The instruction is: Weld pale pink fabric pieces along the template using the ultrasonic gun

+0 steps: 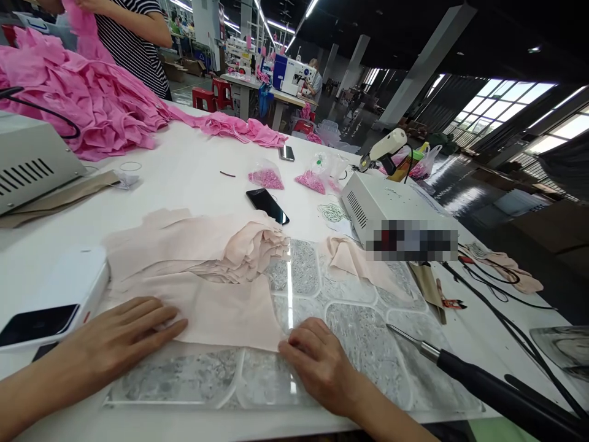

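Note:
A pale pink fabric piece [230,310] lies spread over a clear-topped, grey-patterned mat [184,377]. My left hand [133,331] rests flat on the fabric's left part, fingers stretched out. At the near right corner, my right hand [317,362] pinches the fabric's edge between thumb and curled fingers. Just beyond lies a rumpled stack of matching pale pink pieces [184,242]. One more pale pink scrap [356,261] sits on the mat's far right. Right of my right hand, a soldering-iron-like tool with a black handle [488,374] points its metal tip toward the mat.
A grey control box [396,202] with cables stands at the right, a second box [37,159] at the left. A black phone [267,205], bags of pink bits [267,175] and a white device [64,288] lie about. Bright pink fabric [92,98] is heaped near a person in stripes.

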### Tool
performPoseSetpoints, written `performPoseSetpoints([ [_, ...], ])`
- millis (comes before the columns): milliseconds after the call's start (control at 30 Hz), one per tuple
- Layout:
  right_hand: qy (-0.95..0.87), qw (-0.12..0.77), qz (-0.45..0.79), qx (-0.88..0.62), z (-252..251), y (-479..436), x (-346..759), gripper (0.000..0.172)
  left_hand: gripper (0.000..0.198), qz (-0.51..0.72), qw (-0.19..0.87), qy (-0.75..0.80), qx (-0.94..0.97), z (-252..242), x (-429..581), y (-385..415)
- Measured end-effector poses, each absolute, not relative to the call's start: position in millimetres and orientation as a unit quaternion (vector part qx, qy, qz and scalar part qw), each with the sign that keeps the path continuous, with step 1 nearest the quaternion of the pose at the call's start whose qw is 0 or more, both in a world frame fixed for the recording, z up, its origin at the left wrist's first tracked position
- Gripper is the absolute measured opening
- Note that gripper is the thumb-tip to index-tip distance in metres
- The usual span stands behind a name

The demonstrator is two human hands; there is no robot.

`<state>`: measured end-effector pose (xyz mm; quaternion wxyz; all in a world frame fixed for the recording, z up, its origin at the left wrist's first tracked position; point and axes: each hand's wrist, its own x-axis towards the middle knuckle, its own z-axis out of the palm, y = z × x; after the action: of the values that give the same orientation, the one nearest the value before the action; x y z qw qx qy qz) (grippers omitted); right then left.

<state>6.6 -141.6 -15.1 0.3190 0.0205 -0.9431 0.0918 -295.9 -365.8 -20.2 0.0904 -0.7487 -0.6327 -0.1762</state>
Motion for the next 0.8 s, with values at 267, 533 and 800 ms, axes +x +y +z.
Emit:
performPoseSetpoints([
  [267,-0.96,0.258,0.108,0.007,-12.3,-138.3,16.1,0.031,0.048,-0.175,0.097,-0.604,-0.771,-19.1,-301.8,-366.6],
  [533,-0.96,0.245,0.136,0.01,-6.8,-136.3,18.9,0.035,0.033,-0.175,0.129,-0.554,-0.804,-5.6,-287.2,-352.3],
  [800,-0.954,0.277,0.105,0.035,-15.6,-131.1,13.9,0.024,0.046,-0.218,0.065,-0.593,-0.773,-6.6,-279.1,-353.9],
])
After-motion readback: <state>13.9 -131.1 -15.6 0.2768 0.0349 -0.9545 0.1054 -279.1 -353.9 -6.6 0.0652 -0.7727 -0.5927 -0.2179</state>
